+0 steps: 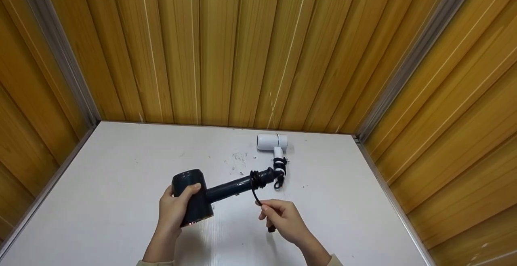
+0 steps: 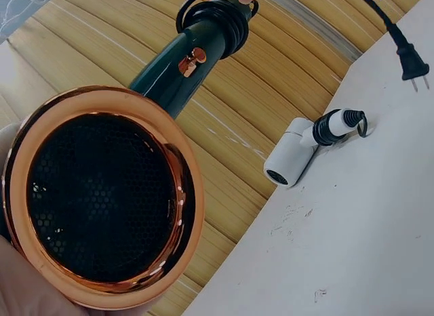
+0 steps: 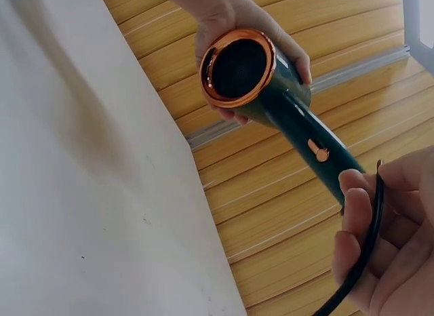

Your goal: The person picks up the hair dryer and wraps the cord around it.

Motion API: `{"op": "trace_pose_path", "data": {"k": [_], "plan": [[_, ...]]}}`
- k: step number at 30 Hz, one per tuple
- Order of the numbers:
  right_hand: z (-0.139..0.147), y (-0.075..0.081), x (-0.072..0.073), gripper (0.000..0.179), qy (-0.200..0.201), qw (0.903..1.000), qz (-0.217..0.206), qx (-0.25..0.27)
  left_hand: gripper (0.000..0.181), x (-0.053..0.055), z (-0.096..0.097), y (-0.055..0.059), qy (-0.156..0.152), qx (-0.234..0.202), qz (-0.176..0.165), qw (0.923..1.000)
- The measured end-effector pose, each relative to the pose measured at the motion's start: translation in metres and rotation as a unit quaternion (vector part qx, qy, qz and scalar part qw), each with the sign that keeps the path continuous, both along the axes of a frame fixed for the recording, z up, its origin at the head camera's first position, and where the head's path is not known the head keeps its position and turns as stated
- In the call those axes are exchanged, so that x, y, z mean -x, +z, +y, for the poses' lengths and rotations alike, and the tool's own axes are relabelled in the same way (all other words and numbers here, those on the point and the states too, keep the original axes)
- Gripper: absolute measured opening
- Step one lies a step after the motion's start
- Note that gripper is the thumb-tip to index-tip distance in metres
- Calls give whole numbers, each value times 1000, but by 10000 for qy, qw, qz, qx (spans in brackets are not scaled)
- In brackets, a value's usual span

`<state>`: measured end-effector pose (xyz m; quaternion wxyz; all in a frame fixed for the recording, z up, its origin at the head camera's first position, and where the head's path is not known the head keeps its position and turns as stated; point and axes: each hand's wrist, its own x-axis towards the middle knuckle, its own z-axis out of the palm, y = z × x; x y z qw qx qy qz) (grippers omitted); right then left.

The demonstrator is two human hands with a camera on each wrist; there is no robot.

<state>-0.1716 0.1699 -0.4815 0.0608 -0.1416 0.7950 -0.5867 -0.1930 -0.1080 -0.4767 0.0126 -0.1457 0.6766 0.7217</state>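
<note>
A dark green hair dryer [image 1: 194, 199] with a copper-coloured rim is held above the white table, its handle slanting up to the right. My left hand [image 1: 173, 209] grips the barrel, thumb across its side. Black cord [image 1: 256, 180] is wound in several turns near the handle's end. Between thumb and fingers, my right hand [image 1: 284, 219] pinches a loose stretch of the cord [image 3: 371, 241]. The two-prong plug [image 2: 411, 62] hangs free past that hand. Copper-coloured switch parts [image 3: 317, 150] show on the handle.
Farther back on the table [image 1: 121, 169] lies a white hair dryer [image 1: 266, 142], its black cord wrapped round its handle. Wood-patterned panels [image 1: 226, 55] wall the table at the back and both sides. Dark scuff marks [image 1: 239, 159] spot the tabletop.
</note>
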Motion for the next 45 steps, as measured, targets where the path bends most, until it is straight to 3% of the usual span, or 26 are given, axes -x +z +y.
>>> {"op": "trace_pose_path", "data": {"k": [7,17,21,25,34,41,45], "plan": [[6,-14,6,28,322,9993,-154,-59,73,1,-1,1,-89,-206,-128,9997],[10,-7,9,25,31,9970,122,-767,72,3,-2,1,-154,-397,-154,9990],[13,-3,8,24,-91,9966,209,-791,72,3,-3,1,-190,-360,-113,9991],[15,-9,9,23,-226,9970,168,-719,72,2,-3,-1,-189,-336,-156,9991],[11,-12,11,24,-98,9959,6,-902,70,1,-2,-2,-206,-492,-163,9984],[18,-33,28,25,-300,9917,67,-1251,63,0,-2,-2,-421,-392,-95,9983],[25,-39,34,28,-335,9878,327,-1483,60,0,-3,-2,-553,-352,-88,9978]]}}
